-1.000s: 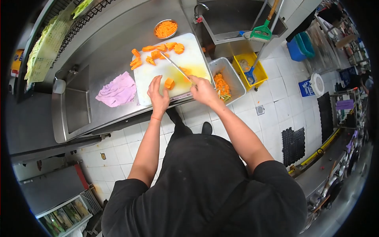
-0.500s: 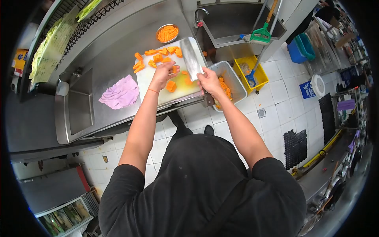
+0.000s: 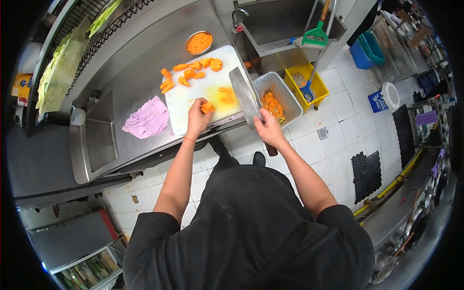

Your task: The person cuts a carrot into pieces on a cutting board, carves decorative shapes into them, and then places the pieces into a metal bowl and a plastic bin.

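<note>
My left hand [image 3: 196, 119] is closed with its fingertips on a chunk of carrot [image 3: 208, 107] at the near edge of the white cutting board [image 3: 180, 107]. In my right hand [image 3: 269, 128] is a cleaver [image 3: 245, 94], its broad blade angled over the board's right side and its dark handle pointing toward me. A few carrot slices [image 3: 226, 98] lie on a yellow-stained patch between the hands. Further back, several carrot pieces [image 3: 189, 73] are spread across the board. Behind the board's far edge stands a metal bowl of cut carrot strips [image 3: 199, 43].
A crumpled lilac cloth [image 3: 147, 117] lies on the steel counter left of the board. Below the right side stands a grey bin [image 3: 292, 96] with orange scraps, beside a yellow bucket [image 3: 320, 89]. A small sink [image 3: 100, 135] is at left, a larger sink [image 3: 285, 24] behind.
My left hand has come down toward the near edge and closed on the carrot chunk. My right hand has moved the cleaver nearer to me and slightly right, its blade tilting more.
</note>
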### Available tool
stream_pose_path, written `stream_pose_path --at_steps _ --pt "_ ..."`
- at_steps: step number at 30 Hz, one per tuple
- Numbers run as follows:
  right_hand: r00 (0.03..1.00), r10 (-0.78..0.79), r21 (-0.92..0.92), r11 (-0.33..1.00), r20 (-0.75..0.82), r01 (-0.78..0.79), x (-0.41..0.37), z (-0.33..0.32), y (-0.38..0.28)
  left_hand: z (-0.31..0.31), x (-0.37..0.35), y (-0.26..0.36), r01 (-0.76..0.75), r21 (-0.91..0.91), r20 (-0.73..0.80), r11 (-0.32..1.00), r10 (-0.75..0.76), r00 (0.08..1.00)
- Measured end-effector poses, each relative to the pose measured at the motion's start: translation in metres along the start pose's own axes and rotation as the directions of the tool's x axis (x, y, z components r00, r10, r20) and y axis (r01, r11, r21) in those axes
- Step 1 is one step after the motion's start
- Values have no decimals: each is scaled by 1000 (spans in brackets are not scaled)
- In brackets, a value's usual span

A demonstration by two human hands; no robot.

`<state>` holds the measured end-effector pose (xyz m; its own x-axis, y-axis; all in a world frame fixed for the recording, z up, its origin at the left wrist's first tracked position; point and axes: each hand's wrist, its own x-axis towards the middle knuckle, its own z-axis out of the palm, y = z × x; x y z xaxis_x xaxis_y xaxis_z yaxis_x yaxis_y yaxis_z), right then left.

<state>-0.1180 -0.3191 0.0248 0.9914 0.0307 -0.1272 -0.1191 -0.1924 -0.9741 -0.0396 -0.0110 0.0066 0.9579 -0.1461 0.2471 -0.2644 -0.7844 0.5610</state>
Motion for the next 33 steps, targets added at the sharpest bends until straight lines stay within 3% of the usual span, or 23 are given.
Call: stream_pose_path --at_steps 1,2,4,6,11,13,14,16,17,18,20,22,24,33 --pt "999 6 -14 1000 41 -5 -3 -1 8 2 -2 -2 167 -362 6 917 -177 984" --pt "996 9 -32 999 85 -7 -5 -2 15 3 -4 -5 295 -670 71 681 -336 939" --pt "996 41 -30 999 85 -39 -15 -5 4 -16 -1 3 323 -708 80 628 -383 920" --pt "994 69 -24 997 91 -67 -21 -5 -8 -32 2 4 327 -888 206 322 -357 911" --pt "985 109 -2 994 134 -110 -25 -2 -19 -56 -4 21 282 -865 151 415 -321 935" --pt "978 143 -6 990 151 -143 -28 1 -22 -52 -8 23 221 -818 71 531 -290 955" --pt "980 121 -76 991 159 -110 -28 3 -22 -49 -10 23 235 -818 82 525 -298 951" --pt "978 129 -151 983 165 -104 -30 7 -28 -38 -16 23 100 -661 -17 744 -148 989" --pt "983 78 -177 983 168 -48 -30 11 -30 -32 -20 24 47 -416 -68 908 -83 994" --pt "984 28 -203 979 173 8 -28 13 -33 -22 -24 21 67 -426 -48 902 -96 994" --pt "964 127 -232 970 235 -72 -19 13 -42 0 -32 9 -54 -176 -101 983 36 994" --pt "946 136 -278 959 293 -52 -11 17 -48 4 -31 10 -13 -220 -94 976 -8 995" --pt "928 208 -312 944 308 -108 -6 21 -59 3 -28 10 -34 -168 -93 985 19 995" --pt "892 254 -367 924 373 -109 19 37 -82 -1 -26 -2 -66 -133 2 989 66 998"
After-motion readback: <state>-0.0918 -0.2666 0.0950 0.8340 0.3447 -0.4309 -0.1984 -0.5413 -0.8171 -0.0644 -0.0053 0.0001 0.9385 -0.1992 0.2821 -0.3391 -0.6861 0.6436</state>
